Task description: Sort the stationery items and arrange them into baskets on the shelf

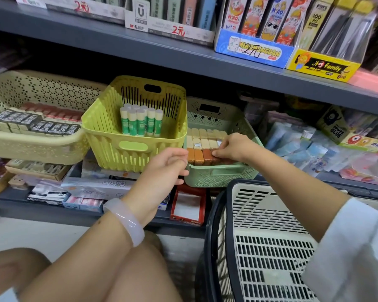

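The small erasers (202, 147) lie in tidy rows by colour inside the green basket (216, 175) on the shelf (183, 55). The right hand (234, 147) pinches a brown one to fit the front row; the left hand (168, 164), loosely curled and holding nothing, steadies the basket's corner. The yellow basket (118, 144) of glue sticks (141, 122) crowds the left side.

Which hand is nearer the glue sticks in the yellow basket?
Left. The left hand sits just below the yellow basket holding the glue sticks; the right hand is over the green basket.
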Motion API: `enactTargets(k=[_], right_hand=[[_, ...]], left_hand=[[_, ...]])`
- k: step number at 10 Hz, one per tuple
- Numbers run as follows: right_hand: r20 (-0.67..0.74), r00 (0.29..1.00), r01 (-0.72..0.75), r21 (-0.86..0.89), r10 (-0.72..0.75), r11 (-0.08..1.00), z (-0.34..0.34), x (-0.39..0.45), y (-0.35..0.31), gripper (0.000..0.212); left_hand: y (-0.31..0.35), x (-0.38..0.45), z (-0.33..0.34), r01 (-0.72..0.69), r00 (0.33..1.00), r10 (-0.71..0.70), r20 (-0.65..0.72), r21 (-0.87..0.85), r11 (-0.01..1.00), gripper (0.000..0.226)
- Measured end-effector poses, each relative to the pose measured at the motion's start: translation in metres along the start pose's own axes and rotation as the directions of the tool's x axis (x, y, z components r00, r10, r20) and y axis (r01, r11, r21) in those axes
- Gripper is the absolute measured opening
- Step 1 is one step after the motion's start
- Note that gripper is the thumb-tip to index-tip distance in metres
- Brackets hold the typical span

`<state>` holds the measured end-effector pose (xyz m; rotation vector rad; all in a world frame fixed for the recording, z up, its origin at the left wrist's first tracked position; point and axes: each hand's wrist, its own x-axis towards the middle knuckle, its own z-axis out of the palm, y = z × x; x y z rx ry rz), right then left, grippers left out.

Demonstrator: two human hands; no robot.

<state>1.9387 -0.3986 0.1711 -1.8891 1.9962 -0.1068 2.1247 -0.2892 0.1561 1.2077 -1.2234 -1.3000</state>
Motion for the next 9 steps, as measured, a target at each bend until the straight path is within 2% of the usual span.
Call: enactTargets(k=[1,2,4,5,7,8,9], right_hand=[[0.045,0.998,0.044,0.06,-0.047,0.997,-0.003,-0.002,0.002,0.018],[0.071,0.99,0.132,-0.137,-0.123,0.982,-0.006,-0.004,0.005,0.041],[0.138,0.984,0.155,-0.389,-0.109,0.908,0.007,0.005,-0.012,0.079],[0.086,0.985,0.174,-0.452,-0.151,0.875,0.014,0.007,-0.017,0.083],[0.056,0.987,0.159,-0.441,-0.15,0.883,0.016,0.01,-0.013,0.074],[0.063,0.989,0.145,-0.41,-0.13,0.901,0.012,0.008,-0.012,0.077],[0.039,0.985,0.171,-0.316,-0.167,0.933,0.001,-0.001,-0.007,0.056]], left_hand=[[-0.001,0.0,0.0,-0.001,1.0,0.001,0.01,0.041,0.999,0.022],[-0.001,0.0,0.0,0.0,1.0,0.0,0.011,0.058,0.998,0.022],[-0.001,-0.001,-0.001,-0.001,1.0,0.0,0.01,0.062,0.998,0.021],[-0.002,-0.002,-0.001,0.0,1.0,-0.001,0.007,0.058,0.998,0.021],[-0.004,-0.001,-0.001,-0.002,1.0,0.001,0.018,0.067,0.998,0.021],[-0.005,-0.001,-0.002,-0.008,0.999,0.006,0.034,0.058,0.998,0.02],[-0.002,-0.004,-0.003,0.012,1.0,-0.013,0.007,0.037,0.999,0.021]])
